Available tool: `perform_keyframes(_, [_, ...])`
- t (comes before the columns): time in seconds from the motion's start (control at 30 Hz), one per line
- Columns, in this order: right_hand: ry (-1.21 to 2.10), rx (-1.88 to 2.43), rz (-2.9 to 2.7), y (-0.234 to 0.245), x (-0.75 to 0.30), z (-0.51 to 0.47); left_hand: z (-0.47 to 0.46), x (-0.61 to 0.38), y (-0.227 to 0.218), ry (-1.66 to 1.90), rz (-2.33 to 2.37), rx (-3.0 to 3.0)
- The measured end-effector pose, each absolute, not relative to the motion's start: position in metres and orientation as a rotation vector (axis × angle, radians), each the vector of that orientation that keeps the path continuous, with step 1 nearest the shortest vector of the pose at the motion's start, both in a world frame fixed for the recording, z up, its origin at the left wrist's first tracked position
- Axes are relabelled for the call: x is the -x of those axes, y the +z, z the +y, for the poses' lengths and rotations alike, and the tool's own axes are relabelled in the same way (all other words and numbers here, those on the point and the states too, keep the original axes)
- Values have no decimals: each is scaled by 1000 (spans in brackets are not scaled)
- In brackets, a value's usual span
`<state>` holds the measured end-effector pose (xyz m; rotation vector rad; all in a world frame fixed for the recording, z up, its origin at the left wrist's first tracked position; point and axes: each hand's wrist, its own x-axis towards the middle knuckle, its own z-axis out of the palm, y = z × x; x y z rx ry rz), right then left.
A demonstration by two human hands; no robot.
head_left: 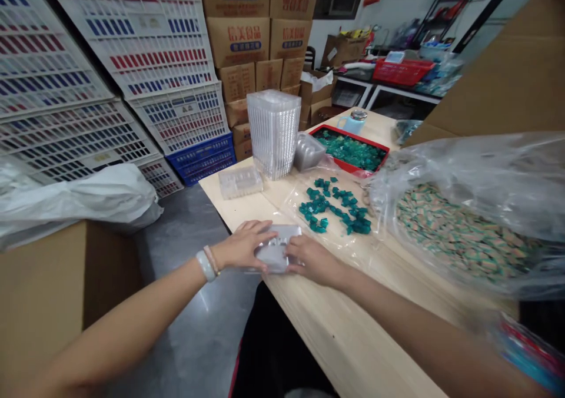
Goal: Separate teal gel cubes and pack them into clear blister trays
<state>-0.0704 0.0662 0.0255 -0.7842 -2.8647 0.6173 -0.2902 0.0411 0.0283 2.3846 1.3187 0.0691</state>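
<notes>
A clear plastic box (273, 258) lies at the table's near left edge, between my two hands. My left hand (247, 244) grips its left side, thumb at the near edge and fingers reaching over the top. At the box's right side my right hand (315, 259) is closed, its curled fingers holding the edge. Beyond them, loose teal wrapped pieces (318, 204) are spread on a clear plastic sheet (289, 201). Another clear plastic box (241, 182) lies farther left, beside a tall stack of clear trays (274, 133).
A red tray (383, 158) of teal pieces stands at the back, near a light-blue mug (352, 121). To the right, a large clear bag (463, 168) holds many flat green-edged pieces. White crates (176, 112) and cardboard boxes (238, 42) are stacked behind. An open carton (44, 286) is at left.
</notes>
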Motion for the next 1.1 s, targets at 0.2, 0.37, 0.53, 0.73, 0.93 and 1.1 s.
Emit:
perform_keyframes(0.2, [675,752,-2981,27,88,91,57,303,18,60,1342,-2416])
perform_keyframes(0.37, [761,766,-2953,25,87,95,59,303,18,76,1338,-2441])
perform_keyframes(0.53, [716,801,-2999,31,89,95,58,304,17,90,1327,-2467])
perform_keyframes(0.73, [634,848,-3028,33,92,92,59,306,14,96,1322,-2480])
perform_keyframes(0.93, [441,904,-3111,43,97,87,57,305,16,89,1334,-2476])
perform_keyframes(1.1, [22,825,-3284,40,111,68,41,289,15,196,1459,-2496])
